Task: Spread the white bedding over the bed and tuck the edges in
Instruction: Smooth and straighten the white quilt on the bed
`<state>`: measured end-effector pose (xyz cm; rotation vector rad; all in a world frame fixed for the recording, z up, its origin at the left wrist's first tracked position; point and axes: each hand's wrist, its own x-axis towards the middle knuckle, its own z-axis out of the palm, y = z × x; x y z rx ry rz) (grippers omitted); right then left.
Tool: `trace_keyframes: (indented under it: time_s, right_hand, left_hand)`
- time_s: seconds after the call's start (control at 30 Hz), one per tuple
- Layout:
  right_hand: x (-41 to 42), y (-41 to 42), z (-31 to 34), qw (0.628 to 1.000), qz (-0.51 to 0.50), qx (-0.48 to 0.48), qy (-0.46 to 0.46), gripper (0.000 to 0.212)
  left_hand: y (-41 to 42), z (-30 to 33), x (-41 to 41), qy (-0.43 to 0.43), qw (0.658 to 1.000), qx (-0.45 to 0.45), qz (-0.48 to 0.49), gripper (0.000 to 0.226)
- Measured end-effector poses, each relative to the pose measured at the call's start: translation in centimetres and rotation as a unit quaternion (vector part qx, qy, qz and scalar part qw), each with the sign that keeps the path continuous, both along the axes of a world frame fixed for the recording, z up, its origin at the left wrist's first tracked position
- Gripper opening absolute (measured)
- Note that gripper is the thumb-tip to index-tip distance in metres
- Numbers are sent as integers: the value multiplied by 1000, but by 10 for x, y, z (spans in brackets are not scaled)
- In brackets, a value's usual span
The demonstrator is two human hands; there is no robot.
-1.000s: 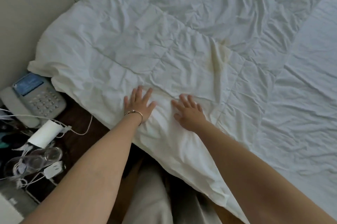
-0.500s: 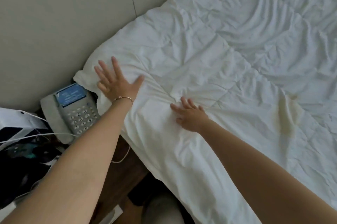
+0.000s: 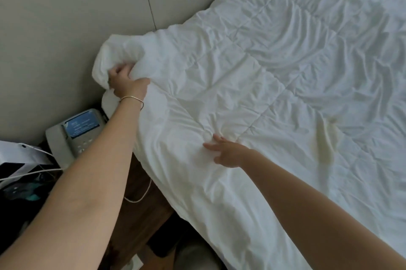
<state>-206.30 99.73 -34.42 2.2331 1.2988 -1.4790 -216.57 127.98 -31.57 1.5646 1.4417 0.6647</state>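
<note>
White quilted bedding (image 3: 274,67) lies wrinkled over the bed and fills the right and upper part of the view. Its near left corner (image 3: 118,54) is bunched and lifted against the wall. My left hand (image 3: 127,85), a thin bracelet on the wrist, grips that bunched corner with curled fingers. My right hand (image 3: 228,152) lies on the bedding near the bed's side edge, fingers spread and pressing down where creases gather. A yellowish stain (image 3: 327,138) marks the fabric to the right of my right hand.
A beige wall (image 3: 66,28) runs along the head of the bed. A grey desk phone (image 3: 77,131) sits on a dark wooden nightstand (image 3: 140,199) beside the bed. White cables (image 3: 140,197) and dark clutter (image 3: 19,184) lie at the left edge.
My left hand went from lying flat near the corner to gripping and lifting the bunched corner. My right hand stayed pressing on the bedding. The view turned further left.
</note>
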Motion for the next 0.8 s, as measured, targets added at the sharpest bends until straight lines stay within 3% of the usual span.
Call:
trace_keyframes:
  time_s: [0.1, 0.17, 0.2, 0.27, 0.3, 0.33, 0.37, 0.43, 0.53, 0.67, 0.73, 0.77, 0.8]
  right_hand:
    - [-1, -15, 3, 998, -60, 28, 24, 59]
    - [-2, -19, 8, 969, -216, 102, 63, 48]
    - [-1, -20, 16, 918, -351, 153, 106, 44]
    - [9, -25, 42, 747, -582, 256, 194, 44]
    - [17, -30, 58, 674, -639, 299, 216, 48]
    - [27, -39, 72, 626, -664, 339, 230, 56]
    - [36, -50, 85, 600, -669, 372, 233, 64]
    - [51, -79, 107, 609, -663, 395, 183, 82]
    - [62, -147, 120, 636, -678, 361, 71, 96]
    - [52, -274, 122, 633, -687, 358, 0, 45]
    - [36, -345, 120, 610, -707, 355, -31, 46]
    - [26, -381, 120, 594, -723, 351, -39, 51]
    - [16, -416, 120, 584, -731, 349, -53, 53]
  left_hand:
    - [-22, 38, 21, -133, 983, 25, -127, 41]
    - [-54, 61, 37, -174, 965, 37, -193, 40]
    - [-74, 65, 45, -205, 957, 2, -207, 49]
    - [-118, 64, 60, -237, 939, -130, -212, 81]
    - [-143, 60, 66, -217, 931, -176, -234, 92]
    - [-169, 56, 71, -184, 921, -193, -283, 96]
    - [-195, 50, 75, -137, 906, -185, -355, 92]
    - [-251, 46, 79, -59, 867, -151, -472, 80]
    - [-329, 52, 80, -22, 814, -154, -560, 53]
    - [-428, 56, 82, 29, 725, -169, -667, 59]
    - [-484, 59, 78, 8, 672, -262, -693, 53]
    - [-514, 61, 76, 3, 669, -291, -684, 43]
    - [-546, 64, 77, -5, 693, -292, -659, 28]
